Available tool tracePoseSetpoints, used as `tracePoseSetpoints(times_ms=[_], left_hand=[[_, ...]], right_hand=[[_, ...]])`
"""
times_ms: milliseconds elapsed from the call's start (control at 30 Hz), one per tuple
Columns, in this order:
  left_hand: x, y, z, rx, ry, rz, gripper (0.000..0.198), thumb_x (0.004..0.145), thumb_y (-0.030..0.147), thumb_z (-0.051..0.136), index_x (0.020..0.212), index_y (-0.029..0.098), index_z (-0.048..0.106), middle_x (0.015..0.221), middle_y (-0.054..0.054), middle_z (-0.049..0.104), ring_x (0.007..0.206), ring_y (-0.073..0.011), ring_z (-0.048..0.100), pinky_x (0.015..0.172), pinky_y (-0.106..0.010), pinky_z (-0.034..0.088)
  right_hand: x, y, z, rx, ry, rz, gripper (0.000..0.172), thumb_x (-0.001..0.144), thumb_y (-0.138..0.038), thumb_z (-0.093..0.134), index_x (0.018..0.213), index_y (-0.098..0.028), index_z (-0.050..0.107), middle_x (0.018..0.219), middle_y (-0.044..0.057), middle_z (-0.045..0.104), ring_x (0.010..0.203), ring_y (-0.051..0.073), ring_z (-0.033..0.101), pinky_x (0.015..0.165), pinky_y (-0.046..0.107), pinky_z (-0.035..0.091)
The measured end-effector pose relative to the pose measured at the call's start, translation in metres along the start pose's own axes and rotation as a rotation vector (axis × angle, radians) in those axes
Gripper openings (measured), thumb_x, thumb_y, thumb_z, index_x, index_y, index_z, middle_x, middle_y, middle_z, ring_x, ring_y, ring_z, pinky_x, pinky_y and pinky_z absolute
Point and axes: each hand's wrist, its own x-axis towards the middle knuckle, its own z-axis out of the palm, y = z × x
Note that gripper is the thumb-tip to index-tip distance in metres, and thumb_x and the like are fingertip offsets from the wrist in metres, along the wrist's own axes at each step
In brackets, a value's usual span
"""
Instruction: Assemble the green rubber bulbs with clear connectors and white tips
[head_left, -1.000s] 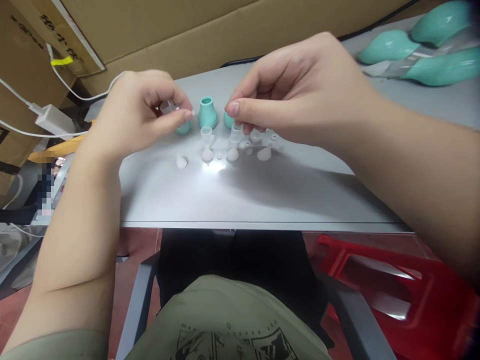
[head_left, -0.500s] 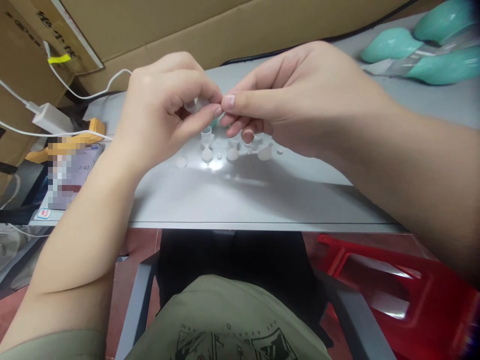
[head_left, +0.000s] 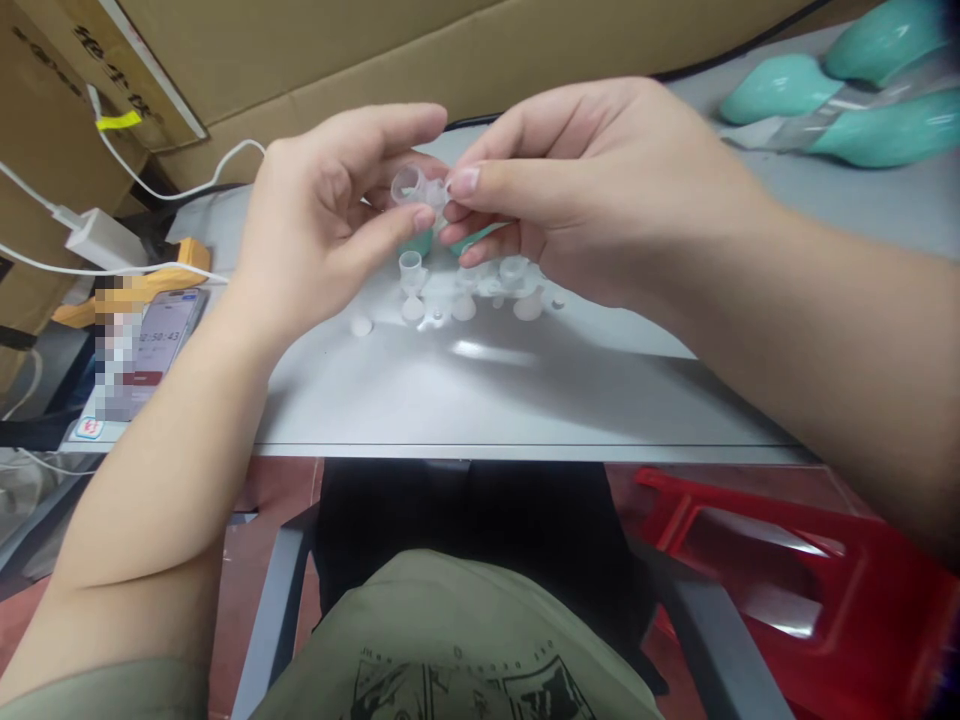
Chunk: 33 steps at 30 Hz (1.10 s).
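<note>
Above one table (head_left: 360, 405), left hand (head_left: 322, 200) and right hand (head_left: 592, 195) hold one fitting (head_left: 432, 194).

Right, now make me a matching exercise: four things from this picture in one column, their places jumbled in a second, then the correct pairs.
1. Small clear plastic cup-shaped fitting
2. Large glossy turquoise rounded bulbs
3. Red plastic stool
4. Flat rectangular phone with a lit screen

A. At the far right of the flat grey table
B. At the table's left end
C. In the grip of the left hand, close to the right hand
D. Below the table's front edge, at lower right

Pairs: 1-C, 2-A, 3-D, 4-B
</note>
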Motion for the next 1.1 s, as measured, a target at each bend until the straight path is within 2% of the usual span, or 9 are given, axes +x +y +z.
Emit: tracePoseSetpoints(times_ms=[233,367,500,600,667,733,800,933,1100], left_hand=[[-0.003,-0.007,0.001,-0.124,0.053,0.024,0.083,0.106,0.087,0.08,0.169,0.033,0.073,0.155,-0.012,0.081,0.16,-0.0515,0.07,0.114,-0.071,0.071],[-0.006,-0.018,0.008,-0.194,0.086,0.038,0.09,0.106,0.091,0.077,0.17,0.029,0.071,0.158,-0.014,0.078,0.162,-0.0536,0.067,0.115,-0.074,0.07],[-0.014,-0.04,0.013,-0.263,0.115,0.044,0.097,0.104,0.095,0.072,0.169,0.024,0.071,0.157,-0.016,0.077,0.162,-0.0552,0.066,0.116,-0.079,0.066],[-0.019,-0.068,0.016,-0.313,0.126,0.051,0.099,0.1,0.098,0.073,0.158,0.017,0.078,0.141,-0.015,0.083,0.149,-0.0515,0.076,0.113,-0.082,0.065],[-0.019,-0.086,0.02,-0.365,0.146,0.108,0.098,0.091,0.096,0.085,0.142,0.013,0.084,0.122,-0.012,0.087,0.122,-0.043,0.089,0.103,-0.077,0.071],[-0.017,-0.099,0.025,-0.452,0.188,0.204,0.091,0.08,0.088,0.103,0.135,0.017,0.089,0.109,-0.01,0.089,0.1,-0.0364,0.092,0.089,-0.063,0.079],[-0.014,-0.105,0.03,-0.543,0.252,0.29,0.081,0.081,0.081,0.107,0.13,0.019,0.091,0.103,-0.009,0.088,0.088,-0.0339,0.092,0.078,-0.054,0.08],[-0.014,-0.102,0.031,-0.553,0.181,0.271,0.076,0.084,0.072,0.109,0.128,0.014,0.086,0.108,-0.01,0.085,0.093,-0.0337,0.091,0.078,-0.052,0.078],[-0.017,-0.095,0.031,-0.548,0.21,0.303,0.075,0.084,0.069,0.111,0.126,0.012,0.084,0.102,-0.009,0.083,0.088,-0.033,0.09,0.075,-0.052,0.077]], right_hand=[[-0.001,0.001,-0.004,0.038,0.003,-0.043,0.026,0.105,-0.001,0.075,0.083,-0.014,0.079,0.078,0.005,0.076,0.075,0.014,0.077,0.064,0.023,0.065],[-0.002,0.0,-0.005,0.069,0.002,-0.083,0.026,0.1,0.004,0.074,0.082,-0.013,0.079,0.076,0.004,0.076,0.071,0.013,0.074,0.065,0.024,0.063],[0.001,0.002,-0.006,-0.017,0.006,-0.203,0.029,0.093,0.012,0.079,0.079,-0.013,0.081,0.073,-0.001,0.077,0.067,0.009,0.073,0.065,0.02,0.061],[0.005,0.006,-0.01,-0.138,0.003,-0.364,0.027,0.088,0.011,0.087,0.08,-0.015,0.084,0.074,-0.005,0.078,0.067,0.004,0.071,0.063,0.014,0.055],[0.006,0.006,-0.013,-0.211,-0.003,-0.461,0.025,0.085,0.007,0.091,0.082,-0.018,0.087,0.077,-0.008,0.08,0.071,0.002,0.07,0.064,0.011,0.051],[0.005,0.005,-0.014,-0.273,0.004,-0.51,0.025,0.083,0.005,0.092,0.082,-0.02,0.088,0.078,-0.01,0.08,0.073,0.0,0.069,0.066,0.009,0.051],[0.003,0.004,-0.013,-0.321,0.02,-0.505,0.026,0.084,0.005,0.089,0.081,-0.021,0.089,0.078,-0.01,0.08,0.074,0.001,0.07,0.068,0.009,0.053],[-0.002,0.001,-0.01,-0.353,0.036,-0.483,0.026,0.085,0.004,0.088,0.082,-0.022,0.092,0.077,-0.009,0.082,0.074,0.002,0.071,0.069,0.008,0.056],[-0.003,0.0,-0.01,-0.345,0.023,-0.466,0.025,0.087,0.001,0.088,0.084,-0.023,0.094,0.079,-0.01,0.083,0.073,0.001,0.071,0.07,0.008,0.056]])
